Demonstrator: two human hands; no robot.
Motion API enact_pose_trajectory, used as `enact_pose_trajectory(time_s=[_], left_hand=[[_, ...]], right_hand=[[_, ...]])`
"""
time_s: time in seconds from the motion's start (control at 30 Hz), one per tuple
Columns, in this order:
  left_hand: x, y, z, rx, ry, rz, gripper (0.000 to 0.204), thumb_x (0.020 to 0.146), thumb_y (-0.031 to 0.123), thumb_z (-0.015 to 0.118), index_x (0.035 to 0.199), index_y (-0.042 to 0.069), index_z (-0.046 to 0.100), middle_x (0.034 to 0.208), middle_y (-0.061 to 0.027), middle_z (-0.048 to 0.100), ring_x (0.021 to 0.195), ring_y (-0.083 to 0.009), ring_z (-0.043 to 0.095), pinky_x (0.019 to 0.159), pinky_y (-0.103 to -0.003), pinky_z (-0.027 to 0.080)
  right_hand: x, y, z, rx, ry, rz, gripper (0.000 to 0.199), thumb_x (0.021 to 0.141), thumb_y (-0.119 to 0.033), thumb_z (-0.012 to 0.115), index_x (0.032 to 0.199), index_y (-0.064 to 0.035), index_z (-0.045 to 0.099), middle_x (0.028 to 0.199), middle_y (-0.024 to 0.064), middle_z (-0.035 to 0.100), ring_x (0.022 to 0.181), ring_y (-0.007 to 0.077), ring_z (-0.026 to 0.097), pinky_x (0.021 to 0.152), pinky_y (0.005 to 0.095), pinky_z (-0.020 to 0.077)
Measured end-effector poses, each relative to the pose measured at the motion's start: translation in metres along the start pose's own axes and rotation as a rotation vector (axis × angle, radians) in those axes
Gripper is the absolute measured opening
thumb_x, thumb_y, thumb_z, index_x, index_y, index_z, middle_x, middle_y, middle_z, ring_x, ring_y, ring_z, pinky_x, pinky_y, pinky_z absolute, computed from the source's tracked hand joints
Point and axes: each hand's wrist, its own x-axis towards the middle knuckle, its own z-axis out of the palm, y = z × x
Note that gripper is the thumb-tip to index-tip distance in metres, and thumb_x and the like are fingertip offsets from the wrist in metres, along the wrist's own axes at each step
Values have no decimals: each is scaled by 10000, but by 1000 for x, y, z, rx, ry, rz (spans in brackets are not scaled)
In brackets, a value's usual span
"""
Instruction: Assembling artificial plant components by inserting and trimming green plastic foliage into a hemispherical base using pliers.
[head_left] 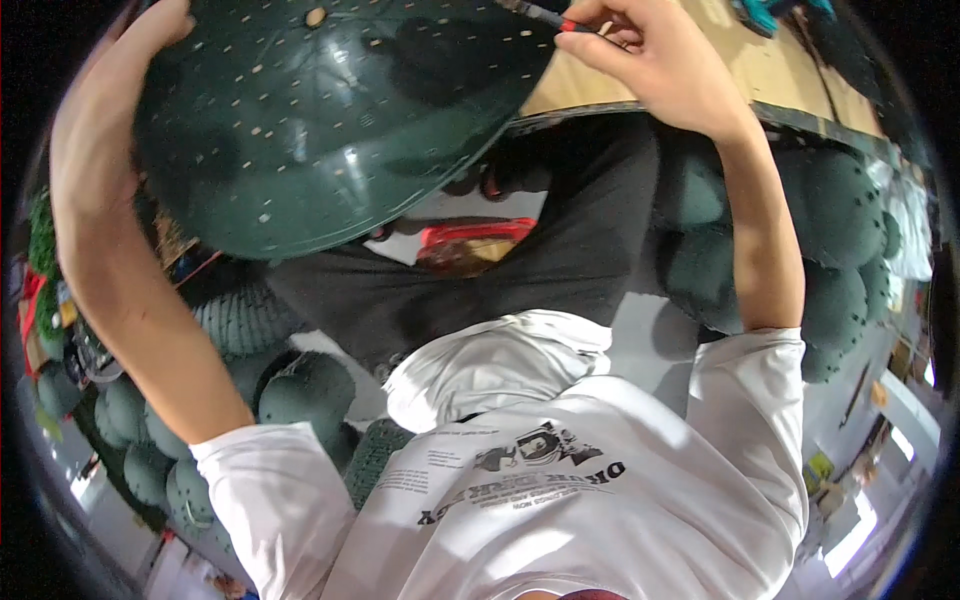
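Observation:
A large dark green plastic dome (330, 130), dotted with many small holes, leans between my legs and the bench. It has a small round tan knob or plug near the top of the picture. My left hand (158, 25) is at the dome's far left side; the upper edge of the view cuts it off and its fingers are mostly hidden. Between the fingers and thumb of my right hand (640, 55) is a slim pen-like tool (566, 24) with a red and black handle. Its grey shaft points left, over the dome's right edge; the tip is hard to make out.
A pale wooden bench (590, 90) runs along the far right, with a teal and black object (765, 15) on it. Green domed pieces (830, 210) are stacked to the right, more (305, 390) to the left. Something red (475, 240) lies below, between my legs.

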Motion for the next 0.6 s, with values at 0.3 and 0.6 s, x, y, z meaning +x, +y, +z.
enact_pose_trajectory(time_s=[0.3,0.6], left_hand=[[16,-4,10,-38,128,-94,745,789,-22,522,1526,-80,433,1290,-175,636,906,-177,588,849,-270,471],[-4,2,16,184,143,-54,602,883,179,595,1437,-47,530,1229,-169,656,1057,-221,652,918,-306,506]], right_hand=[[-41,120,-38,931,-161,659,417,1051,-364,551,1195,21,626,1081,174,712,859,263,723,792,396,617],[-115,154,10,1686,-174,574,635,1047,-437,472,1415,81,489,1371,278,585,1206,435,623,1040,656,468]])
